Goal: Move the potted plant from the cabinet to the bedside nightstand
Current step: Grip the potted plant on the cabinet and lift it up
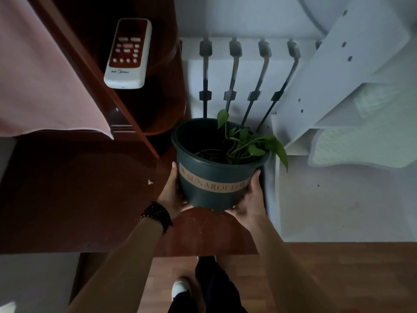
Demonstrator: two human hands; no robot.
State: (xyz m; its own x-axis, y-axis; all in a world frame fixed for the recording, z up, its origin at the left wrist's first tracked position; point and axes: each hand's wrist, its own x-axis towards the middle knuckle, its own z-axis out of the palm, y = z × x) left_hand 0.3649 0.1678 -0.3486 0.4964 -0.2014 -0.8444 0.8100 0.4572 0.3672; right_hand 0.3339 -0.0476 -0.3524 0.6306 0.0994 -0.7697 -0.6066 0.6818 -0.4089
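Observation:
A dark green plastic pot (pixel 212 190) with a tan band lettered "SUNAROUD" holds a small leafy green plant (pixel 250 143). My left hand (pixel 170 195) grips the pot's left side and my right hand (pixel 251 199) grips its lower right side. The pot's base is at the near right corner of the dark red-brown wooden nightstand (pixel 79 195); I cannot tell whether it rests on the wood or hovers just above. A beaded bracelet is on my left wrist.
A white remote control (pixel 127 54) lies on the nightstand's upper shelf. Pink bedding (pixel 42 73) hangs at the left. A white radiator (pixel 239 82) and white shelving (pixel 338 86) with folded cloth stand to the right. Wooden floor and my feet are below.

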